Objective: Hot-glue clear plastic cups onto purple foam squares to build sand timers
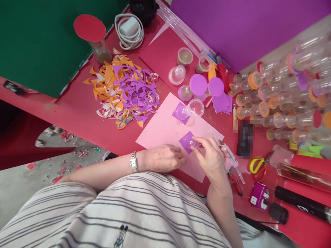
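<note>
My right hand (211, 156) pinches a small clear plastic cup-like piece (190, 141) between thumb and fingers. Its wide round end sits on a purple square (183, 142) that lies on a pink sheet (157, 132). My left hand (165, 158) rests palm down at the sheet's near edge, its fingers curled under so that the palm is hidden. Farther up the sheet, a second purple square (177, 112) lies under another clear plastic piece, with a clear round cup (197, 107) beside it.
Orange and purple paper scraps (137, 88) heap on the left. Capped clear containers (284, 93) line the right side. Near my right hand lie a glue gun (229, 155), scissors (259, 167) and a purple box (258, 195). A white cable coil (129, 32) lies at the back.
</note>
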`<state>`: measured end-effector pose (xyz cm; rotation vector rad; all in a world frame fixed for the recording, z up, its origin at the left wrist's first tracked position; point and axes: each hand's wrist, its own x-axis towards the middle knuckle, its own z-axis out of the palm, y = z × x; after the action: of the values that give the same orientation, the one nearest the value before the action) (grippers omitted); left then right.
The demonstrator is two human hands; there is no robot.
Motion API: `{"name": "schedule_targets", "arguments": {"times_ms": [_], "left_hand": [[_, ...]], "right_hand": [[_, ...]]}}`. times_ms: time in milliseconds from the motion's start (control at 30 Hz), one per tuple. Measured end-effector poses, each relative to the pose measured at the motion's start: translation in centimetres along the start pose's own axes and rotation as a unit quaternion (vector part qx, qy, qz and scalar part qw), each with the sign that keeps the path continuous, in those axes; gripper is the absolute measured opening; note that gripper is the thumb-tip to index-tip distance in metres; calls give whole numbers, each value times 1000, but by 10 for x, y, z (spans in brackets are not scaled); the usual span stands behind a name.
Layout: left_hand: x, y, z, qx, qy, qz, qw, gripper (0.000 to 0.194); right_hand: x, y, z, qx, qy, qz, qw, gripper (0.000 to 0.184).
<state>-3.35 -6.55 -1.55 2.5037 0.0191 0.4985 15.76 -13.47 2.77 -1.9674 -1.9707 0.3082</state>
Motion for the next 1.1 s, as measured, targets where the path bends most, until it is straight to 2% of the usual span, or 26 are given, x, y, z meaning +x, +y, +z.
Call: {"name": "schedule_targets", "arguments": {"times_ms": [200, 333, 533, 733, 1100], "left_hand": [[0, 0, 0, 1, -5, -2, 1000, 17], [0, 1, 0, 15, -11, -6, 1000, 17], [0, 0, 2, 15, -6, -5, 1000, 17], [0, 0, 0, 12, 0, -2, 1000, 15], [0, -1, 3, 23, 15, 4, 1000, 18]], "right_hand": [[-3, -1, 12, -22, 69, 47, 996, 30], [-5, 1, 8, -13, 61, 22, 998, 35], [-5, 5, -1, -21, 22, -41, 999, 24], [1, 6, -1, -5, -11, -34, 999, 21], [0, 5, 5, 12, 14, -7, 1000, 20]]}}
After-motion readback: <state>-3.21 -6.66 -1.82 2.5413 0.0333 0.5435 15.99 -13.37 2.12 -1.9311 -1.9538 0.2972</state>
